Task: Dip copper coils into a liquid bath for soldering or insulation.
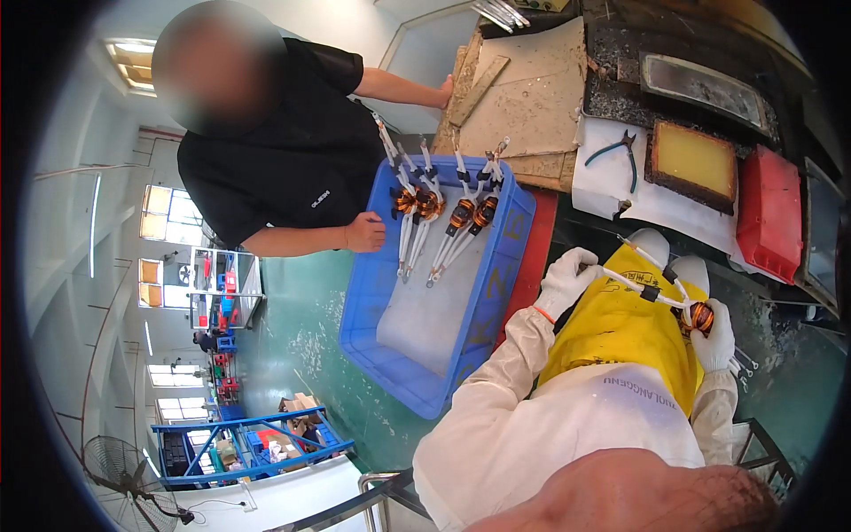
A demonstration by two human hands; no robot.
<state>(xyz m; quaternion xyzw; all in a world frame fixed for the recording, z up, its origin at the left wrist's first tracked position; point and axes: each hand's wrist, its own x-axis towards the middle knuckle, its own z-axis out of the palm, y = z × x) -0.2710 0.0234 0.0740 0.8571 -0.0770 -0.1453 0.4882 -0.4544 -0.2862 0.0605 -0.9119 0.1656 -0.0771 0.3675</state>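
Observation:
Over my lap, which a yellow apron (612, 330) covers, I hold a copper-wound coil (701, 316) with white-sleeved leads and black bands. My gloved right hand (714, 339) is closed around the coil's side. My gloved left hand (567, 284) has its fingers pressed together at the far part of a white-sleeved lead (620, 278). Other lead ends stick out beyond my right hand. To my left, several similar coils (461, 213) lie in a blue plastic crate (359, 328), their leads reaching over its far rim.
Ahead is a worn workbench with pliers (632, 164), a yellow block (696, 158) in a dark frame, a red plastic bin (769, 213) and a wooden strip (479, 91). Across the crate stands a person in black (284, 151), one hand on its rim, the other at the bench.

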